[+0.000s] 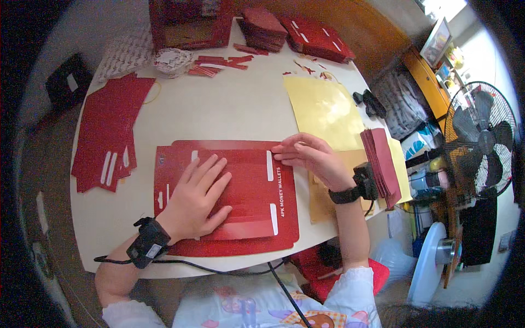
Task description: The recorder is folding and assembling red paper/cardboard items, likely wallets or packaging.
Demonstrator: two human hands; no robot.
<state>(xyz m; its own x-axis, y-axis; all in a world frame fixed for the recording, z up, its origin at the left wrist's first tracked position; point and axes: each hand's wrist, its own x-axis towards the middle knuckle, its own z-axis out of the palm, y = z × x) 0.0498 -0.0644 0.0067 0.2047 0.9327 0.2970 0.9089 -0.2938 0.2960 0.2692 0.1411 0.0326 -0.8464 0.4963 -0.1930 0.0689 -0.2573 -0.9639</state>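
Note:
In front of me at the table's near edge lies a flat red printed card (249, 191) with white slots along its sides. It rests on a larger red sheet with rounded corners (288, 232). My left hand (199, 202) is pressed flat on the card's left half, fingers spread. At the far right corner, my right hand (314, 158) has its fingers stretched out, the fingertips touching or just over the corner by a white slot. Nothing shows gripped in either hand. Both wrists wear small black devices.
Fanned red cards (109, 131) lie left. Yellow sheets (322, 112) and a maroon stack (381, 167) are right. More red stacks (262, 33) (317, 38), a red box (191, 24) and a white roll (173, 61) stand far back. A black cable (219, 270) hangs along the near edge.

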